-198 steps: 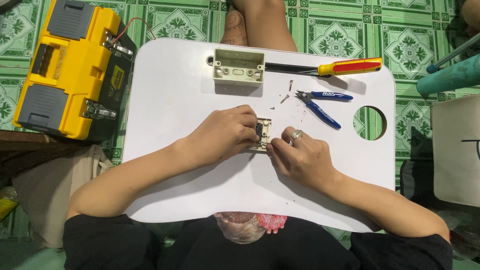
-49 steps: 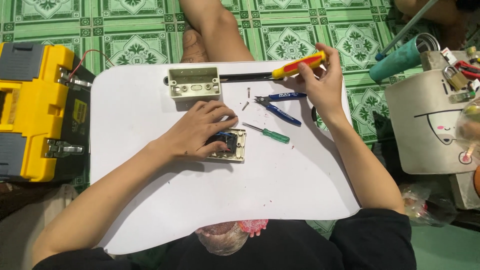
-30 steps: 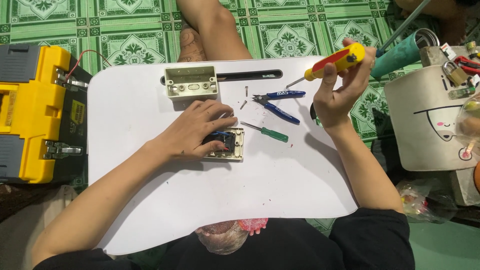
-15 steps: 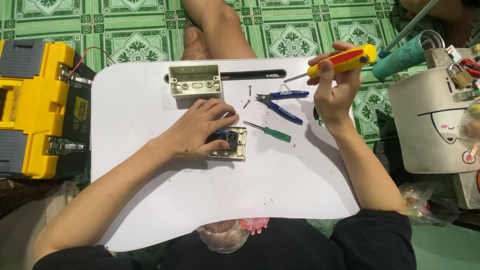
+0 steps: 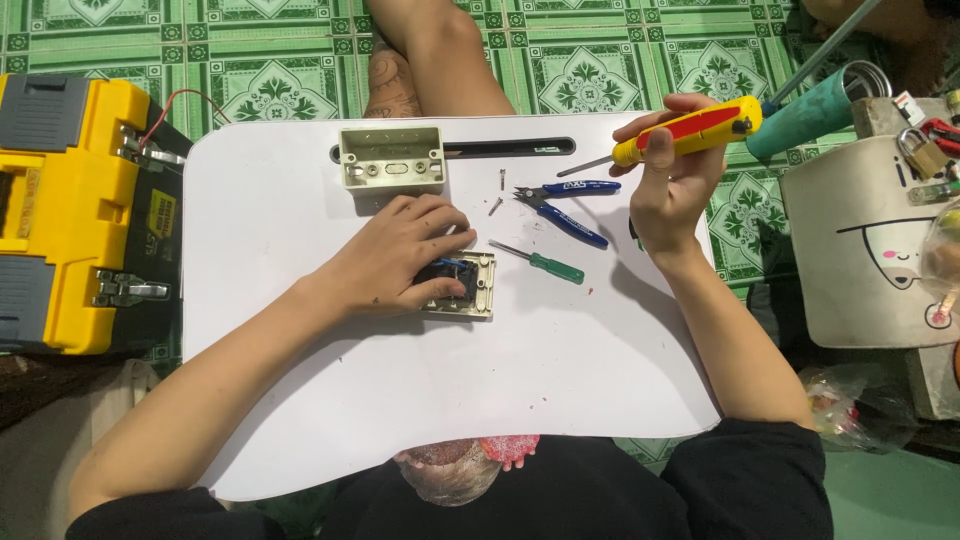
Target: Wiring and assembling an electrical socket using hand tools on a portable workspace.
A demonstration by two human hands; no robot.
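Black short sleeves, bare forearms and bare hands (image 5: 400, 255).

yellow-red screwdriver (image 5: 690, 130), green-patterned floor (image 5: 600, 60)
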